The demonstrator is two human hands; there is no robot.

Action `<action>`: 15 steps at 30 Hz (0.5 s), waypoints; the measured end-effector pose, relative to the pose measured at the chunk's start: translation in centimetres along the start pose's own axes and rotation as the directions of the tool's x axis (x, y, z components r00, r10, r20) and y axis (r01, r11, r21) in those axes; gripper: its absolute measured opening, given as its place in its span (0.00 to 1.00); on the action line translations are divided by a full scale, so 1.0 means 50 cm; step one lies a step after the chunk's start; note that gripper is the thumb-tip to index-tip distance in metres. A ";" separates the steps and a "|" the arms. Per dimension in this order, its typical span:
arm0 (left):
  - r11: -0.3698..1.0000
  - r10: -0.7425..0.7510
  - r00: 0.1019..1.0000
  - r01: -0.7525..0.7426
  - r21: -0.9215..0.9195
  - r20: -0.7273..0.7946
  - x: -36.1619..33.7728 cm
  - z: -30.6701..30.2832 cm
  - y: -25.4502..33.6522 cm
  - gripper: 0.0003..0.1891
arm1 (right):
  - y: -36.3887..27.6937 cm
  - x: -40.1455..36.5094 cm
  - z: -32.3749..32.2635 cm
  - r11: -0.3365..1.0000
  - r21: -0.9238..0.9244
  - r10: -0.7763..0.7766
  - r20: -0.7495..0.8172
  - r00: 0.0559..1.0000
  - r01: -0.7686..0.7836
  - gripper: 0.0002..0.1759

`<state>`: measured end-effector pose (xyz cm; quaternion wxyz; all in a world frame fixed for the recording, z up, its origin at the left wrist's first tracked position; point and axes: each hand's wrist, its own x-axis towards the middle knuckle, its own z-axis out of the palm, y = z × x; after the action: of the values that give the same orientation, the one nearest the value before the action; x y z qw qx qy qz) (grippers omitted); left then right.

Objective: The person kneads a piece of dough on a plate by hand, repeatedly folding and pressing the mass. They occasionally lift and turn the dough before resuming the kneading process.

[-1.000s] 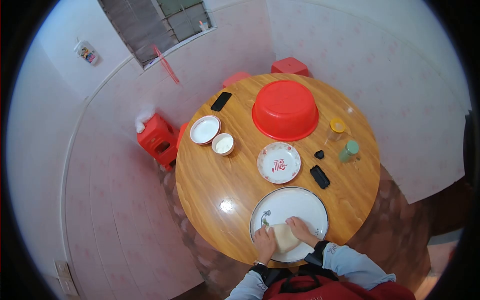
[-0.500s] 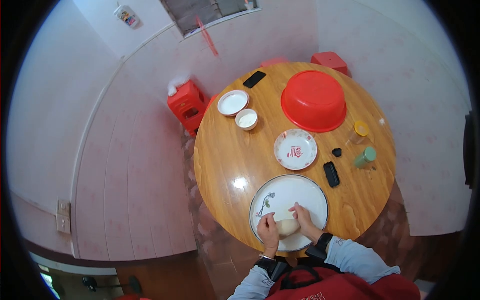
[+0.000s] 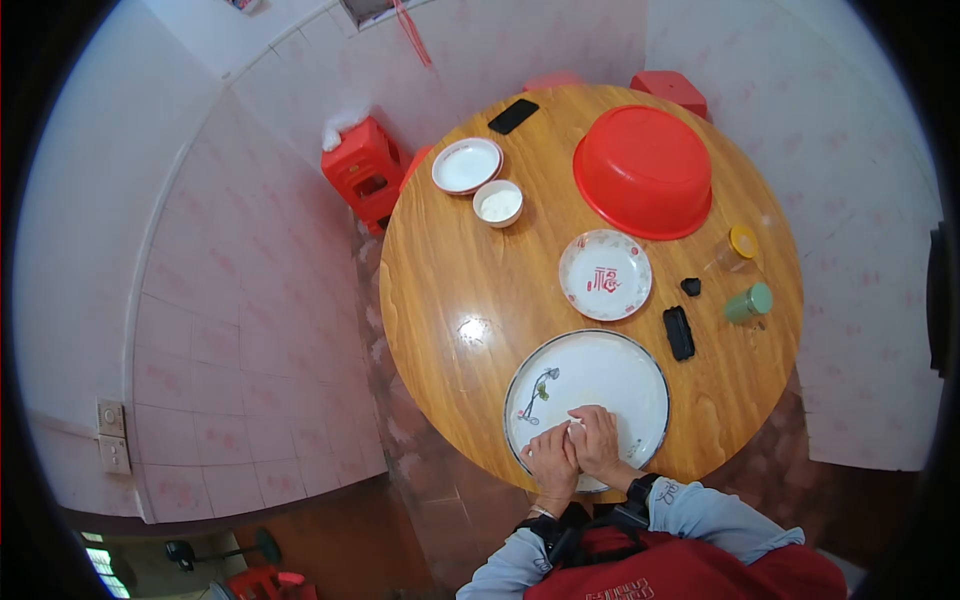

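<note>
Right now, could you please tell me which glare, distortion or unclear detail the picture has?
Head view: bright glare spot on the wooden table, left of the white tray; head view: tiled wall bowed, corners black; head view: left hand and right hand small, finger detail hard to judge.

Dough [image 3: 575,428]: largely hidden beneath the left hand [image 3: 552,462] and right hand [image 3: 596,442]; outline indeterminable. Both palms concealed. Round tray [image 3: 610,360]: near rim partly covered by the wrists. Window [image 3: 366,10] and labelled container [image 3: 243,4]: cut off at top edge. Red stool [image 3: 672,90]: partly hidden behind tabletop. Black object [image 3: 691,287]: too small to identify. Apron lettering [image 3: 622,590]: illegible.
</note>
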<state>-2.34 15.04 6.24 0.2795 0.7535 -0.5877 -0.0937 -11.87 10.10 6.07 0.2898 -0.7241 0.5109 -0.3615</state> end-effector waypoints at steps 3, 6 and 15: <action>0.999 -0.025 1.000 0.025 -0.044 0.001 0.016 0.010 -0.015 0.12 | 0.007 0.015 0.017 0.998 -0.059 -0.023 -0.003 1.000 0.023 0.12; 0.997 0.007 1.000 -0.005 -0.074 0.023 0.031 0.024 -0.040 0.12 | 0.021 0.027 0.033 0.992 -0.104 -0.068 0.045 0.997 0.072 0.13; 0.989 0.002 0.996 0.012 -0.146 0.091 0.102 0.077 -0.116 0.13 | 0.045 0.106 0.087 0.990 -0.132 -0.039 0.114 0.993 0.055 0.09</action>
<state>2.18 9.93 0.95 0.3068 0.7275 -0.5893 -0.1712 -8.36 4.60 3.03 0.2596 -0.7730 0.4999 -0.2919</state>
